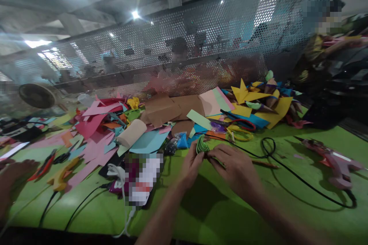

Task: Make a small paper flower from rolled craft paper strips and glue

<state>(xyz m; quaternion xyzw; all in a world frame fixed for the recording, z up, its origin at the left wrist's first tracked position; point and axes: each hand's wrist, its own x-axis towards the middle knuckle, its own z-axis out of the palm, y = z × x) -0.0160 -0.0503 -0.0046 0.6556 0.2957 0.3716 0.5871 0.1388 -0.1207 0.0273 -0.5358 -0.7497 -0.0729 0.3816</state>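
A small rolled green paper piece (202,144), curled in layers like a flower or bud, is held up over the green table (201,214). My left hand (190,162) is closed on its left side, thumb and fingers pinching it. My right hand (230,162) touches its lower right, with thumb and fingertips together near its base. Exactly what the right fingertips grip is hidden. A brown pencil-like stick (266,164) lies on the table just beyond my right hand.
A pink glue gun (330,160) with a looping black cord lies at right; a yellow one (63,176) at left. A phone (145,180) and power strip (119,185) sit left of my hands. Paper scraps (94,138) and red-handled scissors (241,123) lie behind. Another person's hand (17,176) rests far left.
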